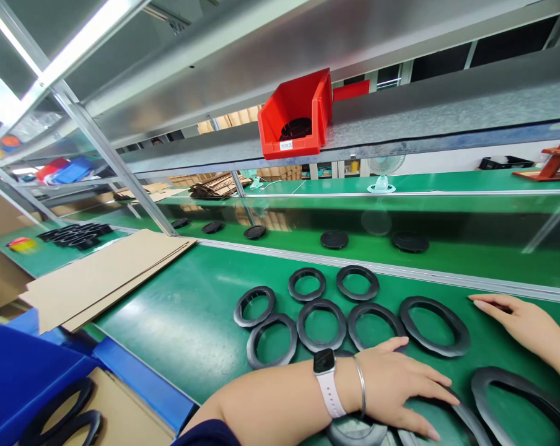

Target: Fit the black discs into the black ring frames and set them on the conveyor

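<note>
Seven black rings (321,304) lay in rows on the green bench (182,310), from ten to one o'clock of our left hand (401,384), which pressed flat, fingers spread, on others. Our right hand (516,319) rested open and empty at two o'clock. Spare rings (82,389) sat in the blue crate (20,371) at eight o'clock, so we judged plenty left!

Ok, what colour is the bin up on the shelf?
The bin is red, seen in the head view.
</note>
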The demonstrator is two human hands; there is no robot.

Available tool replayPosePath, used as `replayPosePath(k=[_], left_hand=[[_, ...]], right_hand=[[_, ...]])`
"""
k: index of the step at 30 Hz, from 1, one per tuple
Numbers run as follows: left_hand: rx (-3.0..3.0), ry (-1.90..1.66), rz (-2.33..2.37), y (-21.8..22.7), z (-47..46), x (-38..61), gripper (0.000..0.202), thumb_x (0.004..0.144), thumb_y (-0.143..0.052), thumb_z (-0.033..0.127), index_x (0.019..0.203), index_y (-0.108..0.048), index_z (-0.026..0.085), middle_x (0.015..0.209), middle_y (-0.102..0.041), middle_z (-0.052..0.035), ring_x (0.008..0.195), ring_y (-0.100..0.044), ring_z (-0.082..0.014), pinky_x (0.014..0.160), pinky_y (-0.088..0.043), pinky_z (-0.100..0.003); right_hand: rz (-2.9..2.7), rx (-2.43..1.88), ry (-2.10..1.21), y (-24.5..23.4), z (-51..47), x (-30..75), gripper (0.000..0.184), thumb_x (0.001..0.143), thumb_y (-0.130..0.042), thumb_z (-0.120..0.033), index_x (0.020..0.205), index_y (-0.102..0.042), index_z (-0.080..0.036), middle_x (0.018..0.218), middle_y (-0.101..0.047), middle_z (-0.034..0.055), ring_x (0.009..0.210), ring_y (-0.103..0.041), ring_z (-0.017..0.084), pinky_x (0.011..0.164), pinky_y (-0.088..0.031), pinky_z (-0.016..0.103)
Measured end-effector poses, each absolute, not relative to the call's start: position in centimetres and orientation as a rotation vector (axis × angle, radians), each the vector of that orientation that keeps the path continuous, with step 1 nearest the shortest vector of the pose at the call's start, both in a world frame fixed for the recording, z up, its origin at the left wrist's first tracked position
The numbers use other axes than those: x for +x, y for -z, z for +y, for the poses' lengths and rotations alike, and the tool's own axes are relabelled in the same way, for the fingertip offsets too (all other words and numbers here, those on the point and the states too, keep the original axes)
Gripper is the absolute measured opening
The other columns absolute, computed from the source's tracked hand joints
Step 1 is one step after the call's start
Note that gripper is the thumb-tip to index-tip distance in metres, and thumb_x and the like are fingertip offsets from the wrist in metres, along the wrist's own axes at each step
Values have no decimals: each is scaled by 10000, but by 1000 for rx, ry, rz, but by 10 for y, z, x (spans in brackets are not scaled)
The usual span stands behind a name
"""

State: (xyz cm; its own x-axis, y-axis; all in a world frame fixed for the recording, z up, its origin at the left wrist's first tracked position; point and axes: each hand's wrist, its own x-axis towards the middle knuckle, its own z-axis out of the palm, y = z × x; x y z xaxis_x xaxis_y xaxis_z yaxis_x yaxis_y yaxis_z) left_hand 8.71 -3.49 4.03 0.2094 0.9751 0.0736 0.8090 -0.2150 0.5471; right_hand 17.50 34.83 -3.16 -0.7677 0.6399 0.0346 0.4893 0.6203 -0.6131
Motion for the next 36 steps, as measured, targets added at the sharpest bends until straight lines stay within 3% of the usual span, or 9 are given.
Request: replayPosePath(k=[14,36], left_hand=[[2112,-552,1679,-43,-36,88,516,939,-628,276,1413,-437,212,1512,-394,-30,1391,-362,-177,1195,126,-413],[2135,-497,1672,-42,-34,87,522,936,-617,262,1418,-423,204,1522,-375,-37,1398,-352,-187,1202,97,-463]], right_hand=[[-2605,-876,-841,38,354,176,554,659,-547,-733,969,-782,-338,1127,-678,34,1014,-622,322,708,-505,391],[-2608,-950,-866,27,343,174,648,574,-518,-802,960,-777,-350,1105,-689,-40,1065,-608,322,770,-513,398]])
